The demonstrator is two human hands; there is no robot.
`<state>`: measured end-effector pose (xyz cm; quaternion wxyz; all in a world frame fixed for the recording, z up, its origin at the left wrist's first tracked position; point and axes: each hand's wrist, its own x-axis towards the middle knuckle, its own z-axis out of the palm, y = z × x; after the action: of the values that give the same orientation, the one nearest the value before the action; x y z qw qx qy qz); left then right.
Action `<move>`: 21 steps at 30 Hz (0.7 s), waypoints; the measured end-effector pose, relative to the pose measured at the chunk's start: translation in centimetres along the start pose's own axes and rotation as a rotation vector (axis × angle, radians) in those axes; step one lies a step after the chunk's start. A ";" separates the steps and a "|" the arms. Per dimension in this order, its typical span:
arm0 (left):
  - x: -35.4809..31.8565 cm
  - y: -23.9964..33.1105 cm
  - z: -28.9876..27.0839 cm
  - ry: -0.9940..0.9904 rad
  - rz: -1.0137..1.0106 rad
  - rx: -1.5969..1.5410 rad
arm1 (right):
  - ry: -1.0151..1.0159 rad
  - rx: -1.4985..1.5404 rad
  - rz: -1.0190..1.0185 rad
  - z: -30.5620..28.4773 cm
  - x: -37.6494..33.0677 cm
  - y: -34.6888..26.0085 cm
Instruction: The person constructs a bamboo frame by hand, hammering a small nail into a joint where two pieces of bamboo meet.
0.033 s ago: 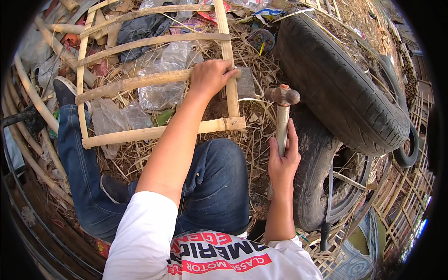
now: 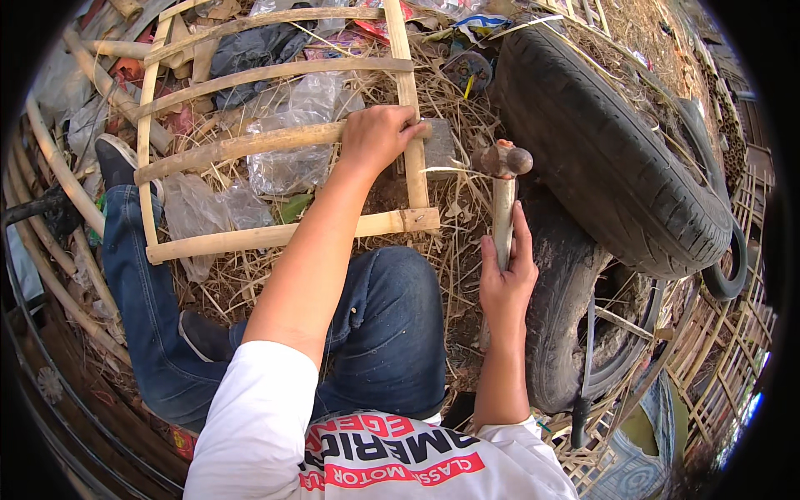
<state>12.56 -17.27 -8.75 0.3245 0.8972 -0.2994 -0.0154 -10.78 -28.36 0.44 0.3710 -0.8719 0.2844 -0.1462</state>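
A ladder-like bamboo frame [image 2: 279, 237] of pale split rails and curved crosspieces lies in front of me. My left hand [image 2: 377, 137] is closed around the right end of one bamboo crosspiece [image 2: 242, 148], where it meets the right-hand rail [image 2: 407, 98]. Whether the fingertips pinch anything small there is hidden. Under that joint sits a grey block [image 2: 440, 148]. To the right, my right hand [image 2: 509, 282] grips the handle of a ball-peen hammer [image 2: 503, 204], its rusty head up, beside the block and apart from the frame.
A worn tyre [image 2: 596, 137] leans over another tyre [image 2: 557, 292] at my right. Clear plastic bags [image 2: 292, 154] and straw lie beneath the frame. Bamboo poles [image 2: 62, 187] are piled at left. A black-handled hacksaw [image 2: 582, 417] rests by the lower tyre.
The hammer and my right hand have shifted slightly upward in the picture. A pale sliver now shows left of the hammer head. My left hand stays on the crosspiece.
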 end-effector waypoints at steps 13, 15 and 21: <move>-0.4 -0.5 0.4 0.025 0.014 0.010 | -0.092 -0.380 0.011 -5.1 -4.8 2.7; -0.2 -0.3 0.4 0.022 0.011 0.016 | -0.072 -0.381 0.073 -7.0 -7.0 2.8; -0.1 -0.2 0.3 -0.001 0.016 0.007 | -0.074 -0.193 0.261 -9.7 -7.1 -0.9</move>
<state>12.56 -17.24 -9.11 0.3213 0.8958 -0.3069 -0.0122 -20.65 -29.04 7.37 0.3116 -0.8639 0.3940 -0.0366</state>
